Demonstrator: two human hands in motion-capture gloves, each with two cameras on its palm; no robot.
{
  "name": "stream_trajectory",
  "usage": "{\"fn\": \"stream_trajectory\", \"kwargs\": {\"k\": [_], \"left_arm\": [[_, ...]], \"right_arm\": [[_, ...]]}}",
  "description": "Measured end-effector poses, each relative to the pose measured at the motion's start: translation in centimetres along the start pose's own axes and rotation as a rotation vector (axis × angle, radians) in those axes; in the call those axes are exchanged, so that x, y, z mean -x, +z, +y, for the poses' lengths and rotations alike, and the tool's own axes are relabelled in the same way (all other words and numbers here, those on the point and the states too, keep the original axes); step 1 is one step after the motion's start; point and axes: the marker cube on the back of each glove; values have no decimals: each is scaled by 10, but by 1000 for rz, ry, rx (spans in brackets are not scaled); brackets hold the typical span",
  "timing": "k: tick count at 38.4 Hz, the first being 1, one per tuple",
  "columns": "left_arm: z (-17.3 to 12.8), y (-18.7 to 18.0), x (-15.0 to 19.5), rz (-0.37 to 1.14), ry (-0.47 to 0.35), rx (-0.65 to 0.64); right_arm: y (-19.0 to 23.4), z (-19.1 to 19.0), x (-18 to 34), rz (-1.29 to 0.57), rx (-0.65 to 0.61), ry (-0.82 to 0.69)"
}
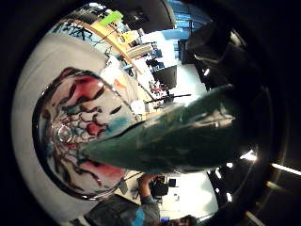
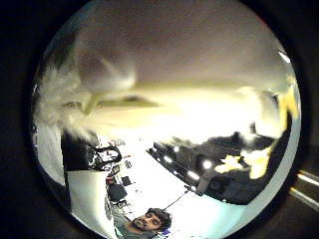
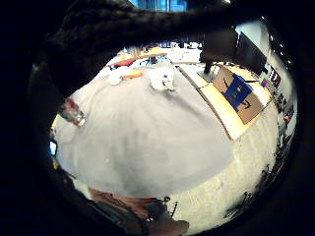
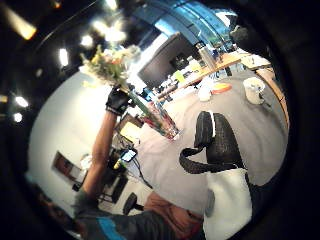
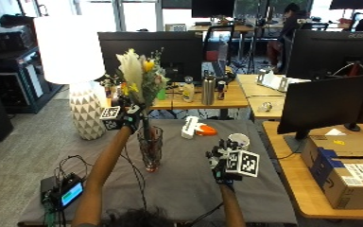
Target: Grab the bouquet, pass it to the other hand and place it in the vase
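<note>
Up at centre left, the left hand point(image 5: 129, 117) grips the cream-and-yellow bouquet point(image 5: 141, 75) over the patterned glass vase point(image 5: 151, 148); lower right, the right hand point(image 5: 225, 163) hovers, fingers loosely curled, empty.

- Even daylight comes from the back windows point(image 5: 137, 12).
- A lit white lamp point(image 5: 68, 49) glares.
- The palm views curve strongly inside dark rims.
- Close pale flowers point(image 2: 164, 99) are washed out and blurred.
- Ceiling lights point(image 4: 107, 32) flare.

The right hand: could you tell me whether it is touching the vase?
Apart. The outside view shows the right hand open above bare tablecloth, well clear of the vase.
</note>
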Motion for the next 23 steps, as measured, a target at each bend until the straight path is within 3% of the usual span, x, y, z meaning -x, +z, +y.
{"fn": "stream_trajectory", "kwargs": {"k": [3, 7, 11, 23], "left_arm": [[14, -5, 1, 8, -39, 12], [41, -20, -17, -112, -24, -52], [69, -40, -42, -200, 10, -132], [117, -102, -65, -175, 138, -165]], "right_arm": [[-2, 1, 2, -7, -7, 1], [-5, 1, 6, -18, -22, -9], [-6, 0, 15, -21, -37, -26], [-10, -4, 45, -28, -81, -81]]}}
